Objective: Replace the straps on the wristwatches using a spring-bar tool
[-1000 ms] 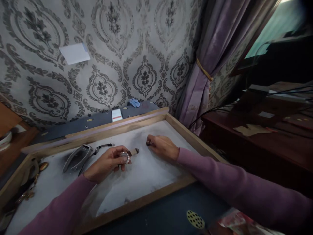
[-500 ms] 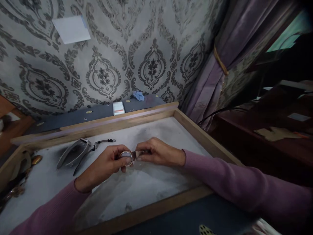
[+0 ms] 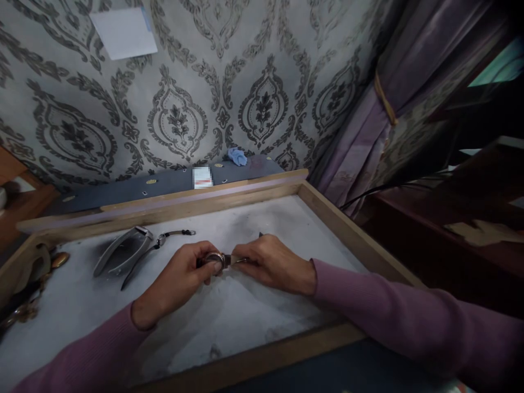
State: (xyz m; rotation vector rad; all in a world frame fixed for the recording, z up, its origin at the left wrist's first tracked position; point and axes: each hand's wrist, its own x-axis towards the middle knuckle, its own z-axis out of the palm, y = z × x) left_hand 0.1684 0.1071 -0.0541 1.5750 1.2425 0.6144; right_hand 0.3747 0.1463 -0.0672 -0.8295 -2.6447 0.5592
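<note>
Between the thumb and fingers of my left hand (image 3: 180,278) is a round wristwatch (image 3: 214,263) with a shiny rim, tilted over the white floor of a wooden tray. My right hand (image 3: 276,265) pinches a slim, light metal tool (image 3: 237,260) whose kind I cannot make out. The tool meets the watch's side by a short dark strap end (image 3: 227,260). A dark tip (image 3: 261,234) pokes up behind my right fingers. Grey-handled pliers (image 3: 123,254) lie left of my hands, next to a small watch with a thin dark strap (image 3: 161,240).
The tray's wooden rim (image 3: 327,221) surrounds the work area. Jewellery and a gold oval piece (image 3: 60,260) lie at its left end. Behind stand a small white box (image 3: 202,178) and a crumpled blue cloth (image 3: 237,156). A purple curtain (image 3: 360,125) hangs at the right.
The watch has tilted, so its face shows less. My right hand has turned slightly, and a dark tip now shows above it. The view has shifted a little.
</note>
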